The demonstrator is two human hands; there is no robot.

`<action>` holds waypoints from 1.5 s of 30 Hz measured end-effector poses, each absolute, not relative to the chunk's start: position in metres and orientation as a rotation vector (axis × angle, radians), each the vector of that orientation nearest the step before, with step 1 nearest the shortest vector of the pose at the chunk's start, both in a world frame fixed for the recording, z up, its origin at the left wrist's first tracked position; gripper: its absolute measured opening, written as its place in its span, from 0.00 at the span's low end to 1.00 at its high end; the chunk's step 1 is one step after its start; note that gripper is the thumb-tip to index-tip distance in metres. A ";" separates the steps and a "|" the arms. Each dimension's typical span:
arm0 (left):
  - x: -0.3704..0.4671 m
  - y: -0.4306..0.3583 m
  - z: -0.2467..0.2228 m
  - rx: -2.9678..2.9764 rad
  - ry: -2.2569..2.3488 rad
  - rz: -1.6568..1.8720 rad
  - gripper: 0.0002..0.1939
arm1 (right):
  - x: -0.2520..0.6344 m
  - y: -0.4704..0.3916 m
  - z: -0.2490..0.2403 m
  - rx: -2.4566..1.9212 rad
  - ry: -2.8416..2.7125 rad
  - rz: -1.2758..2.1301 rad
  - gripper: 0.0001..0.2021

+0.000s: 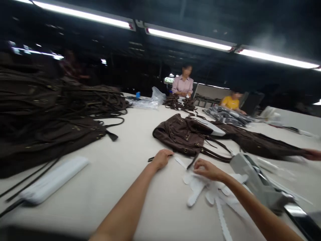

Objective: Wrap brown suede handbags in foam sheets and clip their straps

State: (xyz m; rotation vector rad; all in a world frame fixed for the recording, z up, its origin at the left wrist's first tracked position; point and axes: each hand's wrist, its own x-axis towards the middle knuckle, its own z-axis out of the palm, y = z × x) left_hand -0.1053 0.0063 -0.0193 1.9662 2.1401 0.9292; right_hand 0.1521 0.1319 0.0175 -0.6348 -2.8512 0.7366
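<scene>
My left hand (162, 158) is closed at the near edge of a dark brown leather bag (175, 134); a short dark strap end pokes out to its left, and what its fingers grip is too small to make out. To the right, my right hand (206, 168) has its fingers curled together beside a dark strap (193, 161), above a heap of white paper strips (195, 194). Whether it holds the strap or a strip cannot be made out. A thin white strip (180, 162) lies between both hands.
Dark bags (75, 130) are piled at the left, near a white wrapped bundle (57, 177). A grey tape dispenser (260, 184) stands at the right. Another brown bag (260, 144) is touched by a person's hand (313, 154). Two people work across the table.
</scene>
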 end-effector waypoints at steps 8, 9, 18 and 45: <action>-0.110 0.006 -0.021 1.821 2.297 1.043 0.19 | 0.088 0.106 0.026 -0.660 -2.573 -0.306 0.30; -0.112 0.007 -0.022 1.812 2.293 1.059 0.19 | 0.076 0.101 0.027 -0.643 -2.616 -0.312 0.30; -0.127 0.016 -0.031 1.695 2.305 1.105 0.19 | 0.020 0.129 0.011 -1.016 -2.763 -0.273 0.21; -0.122 0.000 -0.005 1.284 2.376 1.288 0.23 | 0.018 0.146 0.118 -0.756 -2.252 -0.231 0.13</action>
